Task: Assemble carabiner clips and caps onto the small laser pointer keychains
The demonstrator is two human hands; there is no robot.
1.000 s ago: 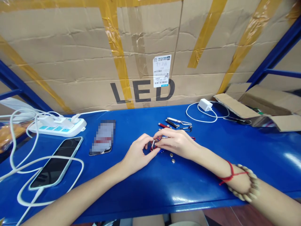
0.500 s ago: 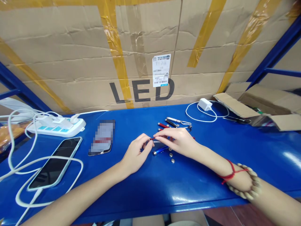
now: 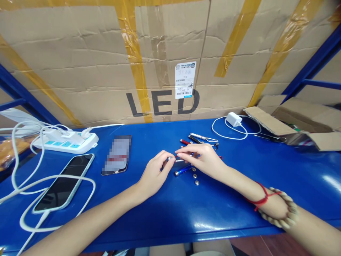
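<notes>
My left hand [image 3: 157, 170] and my right hand [image 3: 205, 158] meet fingertip to fingertip above the table. Both are closed in a pinch around a thin red piece [image 3: 176, 155], mostly covered by the fingers. Just under my right hand lies a blue pen-shaped light [image 3: 182, 171], with button cells [image 3: 196, 182] beside it. Behind the right fingers lie a silver penlight with a clip [image 3: 203, 137], a black one [image 3: 194, 139] and a red one [image 3: 185, 142]. My right hand partly hides this group.
A phone [image 3: 64, 183] with a white cable and a second phone [image 3: 117, 155] lie left, near a power strip [image 3: 71, 142]. At the back right are a white charger [image 3: 233, 119] and an open cardboard box [image 3: 306, 117]. A large carton [image 3: 93, 71] stands behind the blue table [image 3: 170, 220].
Both hands stay together, and the red piece between the fingertips is tilted slightly more upward. The whole view has shifted a little.
</notes>
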